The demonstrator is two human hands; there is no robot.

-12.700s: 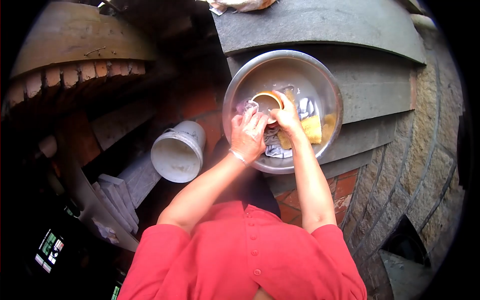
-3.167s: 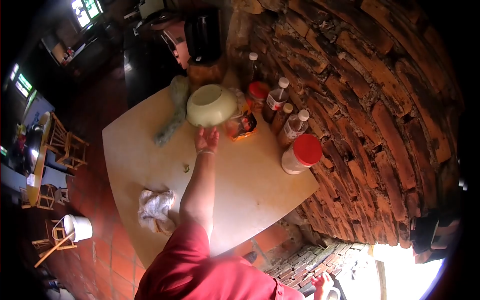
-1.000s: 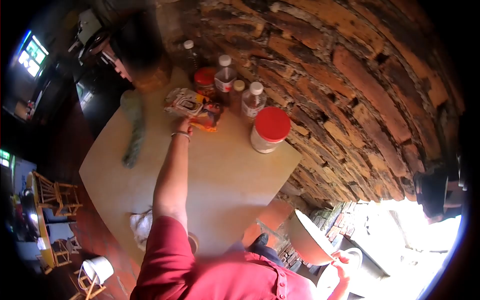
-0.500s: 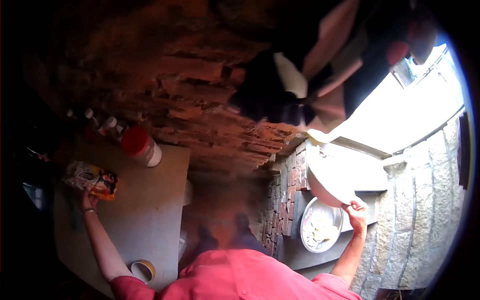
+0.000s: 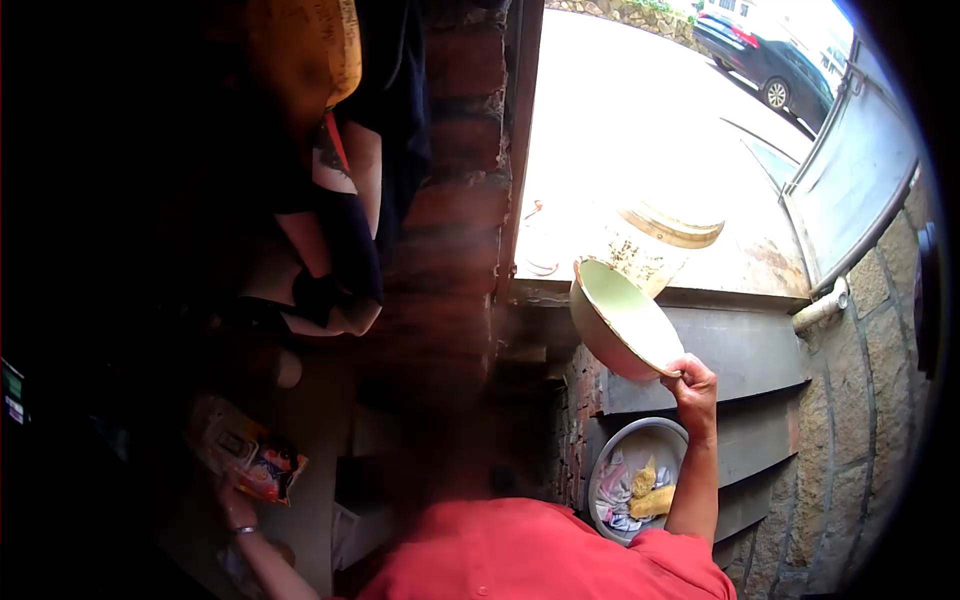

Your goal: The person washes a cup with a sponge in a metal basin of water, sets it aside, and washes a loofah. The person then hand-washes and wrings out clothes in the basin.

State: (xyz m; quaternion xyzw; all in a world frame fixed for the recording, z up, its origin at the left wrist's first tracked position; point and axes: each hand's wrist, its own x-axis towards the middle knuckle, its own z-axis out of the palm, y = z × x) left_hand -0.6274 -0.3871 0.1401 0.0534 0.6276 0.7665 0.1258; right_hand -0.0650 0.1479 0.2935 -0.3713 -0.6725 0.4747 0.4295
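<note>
My right hand [image 5: 694, 388] pinches the rim of a tilted basin [image 5: 634, 318], pale green inside with a worn, darker edge. The basin hangs in the air over the steps by the doorway. My left hand [image 5: 235, 505], dim in shadow, has its fingers at the lower edge of a printed orange-and-white plastic packet [image 5: 268, 462]; the packet looks like a pack of wipes, and the fingers are partly hidden. Under my right forearm stands a grey tub [image 5: 598, 515] with light cloths [image 5: 618, 488] and yellow spongy pieces [image 5: 652, 498] inside.
Stone steps [image 5: 740, 450] rise to a bright doorway, with a pale bucket-like container [image 5: 670, 228] at the top. A stone wall [image 5: 850, 400] and a metal gate [image 5: 850, 170] flank the right. Clothes [image 5: 345, 220] hang by the brick wall [image 5: 455, 220]. A dark car [image 5: 775, 65] is outside.
My view has swung right, bringing more of the doorway, the car and the steps into sight. My right hand still holds the basin, and my left hand stays at the packet.
</note>
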